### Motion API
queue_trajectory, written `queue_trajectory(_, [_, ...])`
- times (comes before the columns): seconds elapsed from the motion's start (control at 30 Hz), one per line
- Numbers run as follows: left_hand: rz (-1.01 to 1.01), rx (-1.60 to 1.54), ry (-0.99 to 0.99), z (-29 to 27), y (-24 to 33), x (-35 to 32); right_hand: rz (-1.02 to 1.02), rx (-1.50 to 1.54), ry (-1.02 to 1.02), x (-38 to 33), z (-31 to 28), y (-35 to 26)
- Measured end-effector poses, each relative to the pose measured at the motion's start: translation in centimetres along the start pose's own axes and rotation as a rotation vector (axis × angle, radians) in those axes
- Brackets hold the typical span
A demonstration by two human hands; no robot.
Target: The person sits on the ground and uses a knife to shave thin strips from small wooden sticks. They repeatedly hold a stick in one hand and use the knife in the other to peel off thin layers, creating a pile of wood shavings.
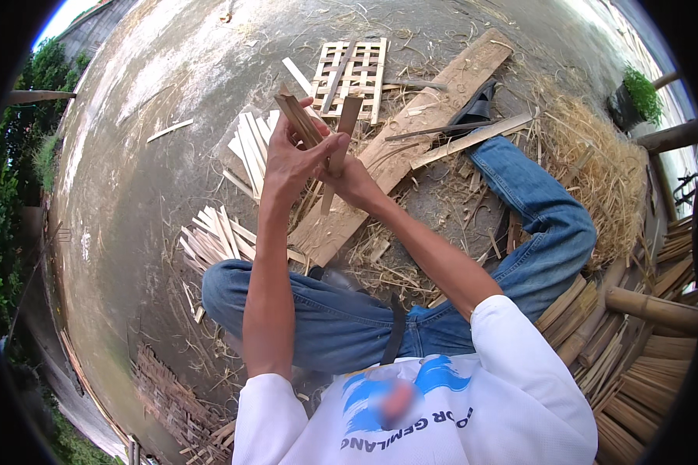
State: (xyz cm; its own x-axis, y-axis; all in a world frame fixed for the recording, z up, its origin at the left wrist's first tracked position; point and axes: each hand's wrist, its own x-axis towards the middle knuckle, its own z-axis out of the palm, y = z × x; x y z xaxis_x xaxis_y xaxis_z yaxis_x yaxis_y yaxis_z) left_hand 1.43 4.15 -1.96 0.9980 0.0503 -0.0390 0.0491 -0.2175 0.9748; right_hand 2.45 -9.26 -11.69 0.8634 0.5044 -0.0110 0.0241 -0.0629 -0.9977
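Note:
My left hand (285,160) is closed around a small stack of flat brown bamboo strips (299,120), which point up and away to the left. Close beside it, my right hand (351,183) grips a single flat bamboo strip (349,116) that stands nearly upright and sticks out below the fingers. The two hands almost meet, the left thumb reaching toward the single strip. Beneath them a long wooden plank (411,132) lies slanted over the ground. Just beyond the hands sits a pale lattice panel (378,77) of crossed strips, with a darker strip lying across it.
Pale cut strips (248,151) lie left of the plank, and another heap (213,236) rests by my left knee. Curly shavings (597,170) pile up past my right leg. Bundled bamboo (651,387) fills the lower right. A worn woven mat (174,399) lies lower left.

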Motion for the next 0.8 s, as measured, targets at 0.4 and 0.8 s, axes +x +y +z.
queue_trajectory(0.4, [0.282, -0.041, 0.445, 1.9, -3.6, 0.3, -0.136, -0.115, 0.056, 0.7, 4.2, 0.0])
queue_trajectory(0.8, [0.076, -0.719, 0.557, -5.1, -3.8, 1.7, 0.437, -0.417, -0.192, -9.1, -4.1, 4.7])
